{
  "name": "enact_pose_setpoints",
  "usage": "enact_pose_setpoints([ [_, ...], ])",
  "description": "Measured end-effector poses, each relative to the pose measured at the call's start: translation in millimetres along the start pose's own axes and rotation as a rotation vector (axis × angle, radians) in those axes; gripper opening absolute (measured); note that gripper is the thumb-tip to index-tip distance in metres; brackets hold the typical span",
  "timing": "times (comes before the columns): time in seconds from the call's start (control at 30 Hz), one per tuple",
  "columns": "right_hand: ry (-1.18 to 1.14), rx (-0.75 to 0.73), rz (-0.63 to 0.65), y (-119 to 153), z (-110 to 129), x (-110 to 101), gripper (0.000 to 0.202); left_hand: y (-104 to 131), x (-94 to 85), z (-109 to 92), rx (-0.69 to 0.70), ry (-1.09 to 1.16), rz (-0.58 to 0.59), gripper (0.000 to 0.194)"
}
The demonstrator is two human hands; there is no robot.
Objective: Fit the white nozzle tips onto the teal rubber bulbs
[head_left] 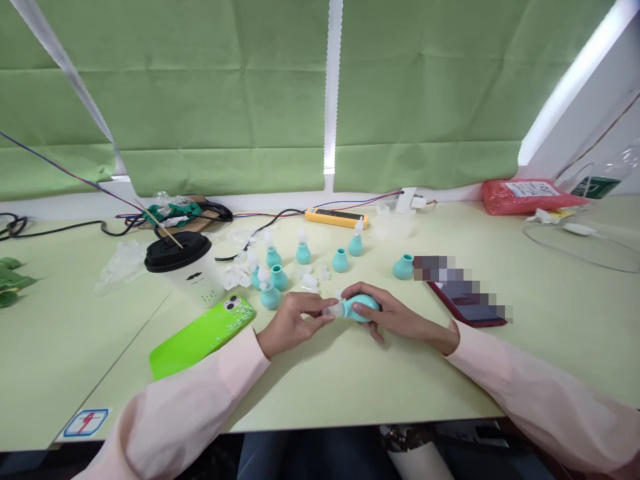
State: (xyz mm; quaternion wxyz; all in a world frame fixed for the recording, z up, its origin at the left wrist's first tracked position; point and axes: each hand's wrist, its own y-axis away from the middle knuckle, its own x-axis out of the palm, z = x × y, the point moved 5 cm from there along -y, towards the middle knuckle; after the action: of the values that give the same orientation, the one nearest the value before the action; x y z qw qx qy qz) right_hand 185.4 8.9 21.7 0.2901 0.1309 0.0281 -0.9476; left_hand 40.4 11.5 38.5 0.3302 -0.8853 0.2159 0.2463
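My right hand [373, 310] is wrapped round a teal rubber bulb [364, 308], which lies on its side just above the table, its neck toward the left. At that neck my left hand [300, 320] pinches a clear plastic tip [334, 310]; the two pieces meet, though I cannot tell how firmly. Beyond my hands stand several more teal bulbs, some with clear tips, like the one at the left [271, 297], and others with bare mouths, such as an open bulb [341, 261]. Loose clear plastic pieces [310, 283] lie among them.
A lidded paper cup [205, 287] with a stick stands at the left, behind a green phone case [200, 339]. At the right lies a dark red phone [465, 300]. Toward the back are a yellow power strip [336, 218], cables and a red package [530, 196].
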Motion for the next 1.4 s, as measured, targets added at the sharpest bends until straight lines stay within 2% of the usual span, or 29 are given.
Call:
enact_pose_setpoints([
  [0.13, -0.070, 0.060, 0.033, -2.3, -1.3, -1.0, 0.034, 4.7, 2.8, -9.7, 0.277, -0.252, -0.052, 0.023],
  [0.23, -0.111, 0.102, 0.049, -3.8, -3.2, -1.1, 0.034, 9.3, 6.7, -11.7, 0.393, -0.434, -0.049, 0.024],
  [0.3, -0.156, 0.132, 0.075, -4.3, -5.2, -0.2, 0.034, 11.4, 9.1, -9.7, 0.407, -0.554, 0.000, 0.027],
  [0.4, -0.267, 0.196, 0.123, -4.0, -9.2, 2.5, 0.034, 13.2, 11.1, -4.8, 0.361, -0.677, 0.135, 0.032],
  [0.47, -0.355, 0.249, 0.138, -3.1, -11.5, 4.2, 0.034, 13.5, 9.8, -4.8, 0.328, -0.669, 0.202, 0.034],
  [0.6, -0.475, 0.346, 0.146, 0.6, -13.5, 5.9, 0.035, 12.4, 5.8, -15.0, 0.308, -0.570, 0.249, 0.034],
  [0.77, -0.427, 0.410, 0.195, 5.2, -10.8, 6.7, 0.034, 14.5, 10.1, -23.6, 0.392, -0.574, 0.296, 0.033],
  [0.87, -0.294, 0.343, 0.178, 4.9, -4.8, 5.1, 0.038, 12.0, 8.0, -18.9, 0.369, -0.549, 0.168, 0.031],
  [0.97, 0.006, 0.114, -0.018, 1.8, 4.0, -3.5, 0.045, 6.3, 0.4, -12.8, 0.231, -0.379, 0.000, 0.026],
  [1.07, 0.427, -0.235, -0.224, 3.8, 15.3, -6.2, 0.039, 1.6, -1.1, -7.1, 0.049, -0.156, -0.010, 0.027],
  [1.13, 0.648, -0.384, -0.248, 6.0, 16.6, -0.2, 0.030, 0.3, 0.6, -3.0, -0.063, -0.039, 0.025, 0.028],
  [1.23, 0.739, -0.393, -0.229, 6.0, 12.4, 5.4, 0.024, 0.7, 3.2, 1.2, -0.125, 0.040, 0.053, 0.031],
  [1.4, 0.507, -0.216, -0.113, 2.9, 8.4, 5.8, 0.019, 2.7, 5.5, -3.4, 0.013, -0.045, 0.072, 0.029],
])
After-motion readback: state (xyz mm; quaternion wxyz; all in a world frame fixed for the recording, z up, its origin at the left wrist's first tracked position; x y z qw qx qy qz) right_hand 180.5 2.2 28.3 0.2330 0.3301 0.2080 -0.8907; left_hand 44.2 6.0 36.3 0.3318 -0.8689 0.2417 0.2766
